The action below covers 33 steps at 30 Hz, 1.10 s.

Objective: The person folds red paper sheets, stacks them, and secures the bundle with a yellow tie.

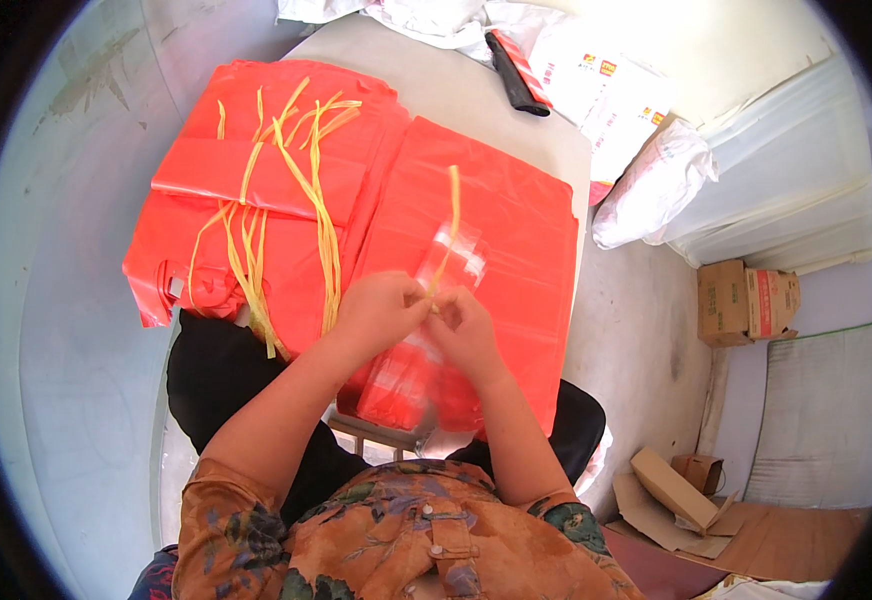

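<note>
Both hands meet over the near part of a stack of flat red plastic bags (521, 230). My left hand (384, 308) and my right hand (464, 335) are closed, fingertips pinching a thin yellow plastic strip (454, 205). One end of the strip sticks up away from me. Under my hands lies a long folded bundle of red plastic bags (396, 385) with shiny, whitish patches. Whether the strip goes round the bundle is hidden by my fingers. Several loose yellow strips (326, 250) lie across a second red bag stack (201, 150) on the left.
The stacks rest on a pale table (386, 60). A black-and-red roll (518, 75) and white printed sacks (556, 70) lie at its far side. A white bag (656, 185) is at the right. Cardboard boxes (746, 303) and flattened cardboard (676, 500) are farther right.
</note>
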{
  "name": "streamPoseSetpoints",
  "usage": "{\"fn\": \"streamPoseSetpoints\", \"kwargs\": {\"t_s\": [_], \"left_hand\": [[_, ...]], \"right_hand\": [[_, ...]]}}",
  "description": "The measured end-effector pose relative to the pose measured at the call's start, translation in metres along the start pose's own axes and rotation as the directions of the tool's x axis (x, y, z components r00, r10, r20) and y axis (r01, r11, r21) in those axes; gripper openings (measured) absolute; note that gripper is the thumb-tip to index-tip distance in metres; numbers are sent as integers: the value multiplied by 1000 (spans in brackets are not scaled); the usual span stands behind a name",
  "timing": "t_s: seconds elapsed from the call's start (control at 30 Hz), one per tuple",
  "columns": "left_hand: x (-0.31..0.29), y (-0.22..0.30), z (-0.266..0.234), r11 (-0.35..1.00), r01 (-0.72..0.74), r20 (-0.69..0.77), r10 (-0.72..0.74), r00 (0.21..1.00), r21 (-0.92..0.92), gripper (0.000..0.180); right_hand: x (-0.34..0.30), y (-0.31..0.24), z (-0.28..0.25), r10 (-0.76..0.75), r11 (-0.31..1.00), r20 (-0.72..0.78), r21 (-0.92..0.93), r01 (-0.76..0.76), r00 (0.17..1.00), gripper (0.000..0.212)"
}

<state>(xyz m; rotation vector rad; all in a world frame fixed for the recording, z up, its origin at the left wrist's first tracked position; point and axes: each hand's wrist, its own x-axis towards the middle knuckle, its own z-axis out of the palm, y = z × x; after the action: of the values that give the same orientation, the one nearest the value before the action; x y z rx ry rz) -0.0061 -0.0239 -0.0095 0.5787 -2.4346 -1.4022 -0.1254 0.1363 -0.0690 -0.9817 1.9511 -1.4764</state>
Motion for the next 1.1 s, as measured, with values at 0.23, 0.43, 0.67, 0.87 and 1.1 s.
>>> {"fn": "streamPoseSetpoints", "kwargs": {"t_s": [0.23,0.43,0.67,0.87,1.1], "left_hand": [[2,-7,-3,936,-240,70,230,971,259,15],[-4,-8,-2,965,-210,60,203,977,159,15],[-8,-8,2,999,-24,34,22,999,41,17],[-6,-10,4,995,69,76,-63,995,-72,15],[-5,-15,6,1000,-15,1,15,1000,24,13]], "right_hand": [[9,-46,9,-486,702,22,-587,405,874,37],[6,-34,10,-418,812,-56,-471,346,907,26],[-2,-33,16,25,1000,-146,17,-23,989,24],[7,-42,7,188,964,6,193,-186,982,33],[-1,-40,1,69,998,-72,16,-68,995,35]]}}
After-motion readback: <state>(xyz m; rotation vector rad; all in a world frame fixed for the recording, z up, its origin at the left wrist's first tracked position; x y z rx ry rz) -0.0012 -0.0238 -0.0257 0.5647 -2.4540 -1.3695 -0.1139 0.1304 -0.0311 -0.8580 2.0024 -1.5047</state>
